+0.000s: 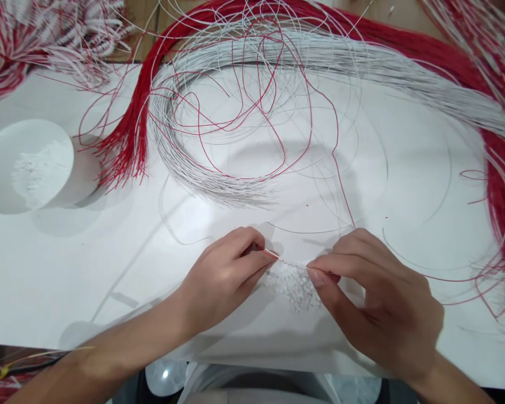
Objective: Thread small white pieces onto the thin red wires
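Observation:
My left hand (227, 275) pinches a red and a white wire (271, 254) between thumb and fingertips. My right hand (379, 303) grips the thin strand a short way to the right, thumb against index finger. Between the two hands runs a short thin stretch of strand with tiny dark and pale spots, too small to make out. Directly below it lies a loose pile of small white pieces (298, 289) on the white table top (67, 280). One red wire (344, 188) runs down from the tangle above to behind my right hand.
A bundle of white wires (320, 53) curves across the back, with a bundle of red wires (145, 95) behind it. A white cup (82, 174) with small white pieces lies at left. Red-and-white wire bunches (67, 39) fill the far left corner. Loose wires lie on the right.

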`<move>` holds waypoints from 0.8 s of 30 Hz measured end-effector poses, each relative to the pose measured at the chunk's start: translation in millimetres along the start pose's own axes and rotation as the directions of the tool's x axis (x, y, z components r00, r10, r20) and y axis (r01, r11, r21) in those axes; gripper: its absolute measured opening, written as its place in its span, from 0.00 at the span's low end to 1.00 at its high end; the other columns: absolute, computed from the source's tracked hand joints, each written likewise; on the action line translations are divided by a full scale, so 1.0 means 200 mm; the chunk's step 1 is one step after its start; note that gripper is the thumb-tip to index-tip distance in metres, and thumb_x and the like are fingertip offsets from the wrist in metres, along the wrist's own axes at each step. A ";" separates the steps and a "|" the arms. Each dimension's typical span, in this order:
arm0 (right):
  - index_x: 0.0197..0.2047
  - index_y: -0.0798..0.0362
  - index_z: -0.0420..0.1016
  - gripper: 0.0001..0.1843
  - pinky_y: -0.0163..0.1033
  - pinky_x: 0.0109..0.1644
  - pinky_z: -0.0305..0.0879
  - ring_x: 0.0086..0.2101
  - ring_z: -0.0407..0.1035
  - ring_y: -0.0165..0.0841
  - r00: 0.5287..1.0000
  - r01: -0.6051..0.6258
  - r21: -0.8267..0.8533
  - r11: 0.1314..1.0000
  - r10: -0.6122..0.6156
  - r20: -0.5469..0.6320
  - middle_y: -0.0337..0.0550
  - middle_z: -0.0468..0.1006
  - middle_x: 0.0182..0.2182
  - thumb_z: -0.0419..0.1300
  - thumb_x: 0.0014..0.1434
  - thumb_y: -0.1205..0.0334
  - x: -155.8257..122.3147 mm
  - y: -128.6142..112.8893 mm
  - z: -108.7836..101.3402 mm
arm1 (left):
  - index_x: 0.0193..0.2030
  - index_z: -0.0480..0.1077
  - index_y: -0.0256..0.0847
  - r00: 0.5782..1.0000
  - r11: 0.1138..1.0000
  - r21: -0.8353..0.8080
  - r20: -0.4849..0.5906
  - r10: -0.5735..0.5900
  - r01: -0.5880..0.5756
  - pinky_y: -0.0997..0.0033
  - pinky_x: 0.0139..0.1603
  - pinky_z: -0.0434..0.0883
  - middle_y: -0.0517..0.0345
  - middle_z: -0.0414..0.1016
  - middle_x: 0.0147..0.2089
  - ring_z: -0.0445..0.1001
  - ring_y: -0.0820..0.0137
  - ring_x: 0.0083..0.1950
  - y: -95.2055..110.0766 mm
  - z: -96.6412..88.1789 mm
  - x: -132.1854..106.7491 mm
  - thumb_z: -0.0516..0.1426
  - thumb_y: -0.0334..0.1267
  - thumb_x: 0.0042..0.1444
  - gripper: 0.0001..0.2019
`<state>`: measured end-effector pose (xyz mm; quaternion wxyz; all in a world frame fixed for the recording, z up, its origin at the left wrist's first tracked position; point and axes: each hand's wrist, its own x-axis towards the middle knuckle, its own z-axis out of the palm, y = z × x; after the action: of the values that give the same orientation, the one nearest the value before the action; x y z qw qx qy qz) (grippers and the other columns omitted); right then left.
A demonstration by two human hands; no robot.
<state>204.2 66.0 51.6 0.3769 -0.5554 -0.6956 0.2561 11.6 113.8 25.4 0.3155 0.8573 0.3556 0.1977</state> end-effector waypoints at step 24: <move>0.29 0.57 0.71 0.07 0.39 0.28 0.61 0.25 0.64 0.29 1.000 0.004 0.094 0.996 -0.002 -0.021 0.41 0.71 0.21 0.56 0.54 0.76 -0.01 0.00 0.00 | 0.28 0.78 0.38 0.798 0.472 -0.712 0.208 -0.565 0.520 0.79 0.29 0.75 0.56 0.79 0.29 0.76 0.72 0.30 0.02 -0.13 0.04 0.65 0.29 0.46 0.02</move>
<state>204.5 63.5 50.0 0.4102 -0.5388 -0.6796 0.2822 4.6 127.9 47.2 0.6702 0.4893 0.5049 0.2376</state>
